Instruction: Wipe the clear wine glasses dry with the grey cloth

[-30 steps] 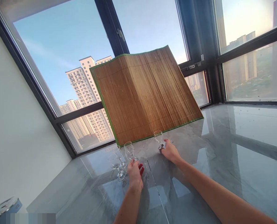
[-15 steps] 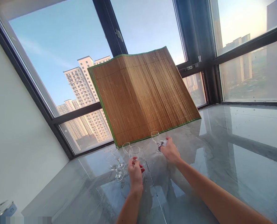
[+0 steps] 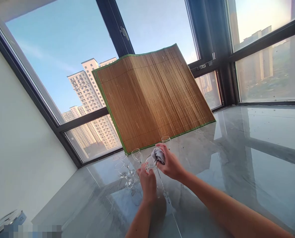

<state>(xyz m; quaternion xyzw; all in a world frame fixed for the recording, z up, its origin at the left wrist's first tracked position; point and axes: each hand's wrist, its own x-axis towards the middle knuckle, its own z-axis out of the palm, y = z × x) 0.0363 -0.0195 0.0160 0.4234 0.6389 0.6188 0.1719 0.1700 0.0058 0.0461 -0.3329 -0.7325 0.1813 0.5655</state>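
glass [image 3: 149,161], clear, thin-rimmed, tilted

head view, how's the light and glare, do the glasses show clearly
In the head view, daylight fills the windows and mirrors as pale patches on the glossy surface; in the head view, standing glasses show mostly as thin outlines, the held glass partly hidden by the cloth; the head view also looks tilted, window frames leaning.

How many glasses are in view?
5: held glass in left hand; near-left glass; rear-left glass; middle glass beyond that hand; far glass beyond right hand, partly hidden.
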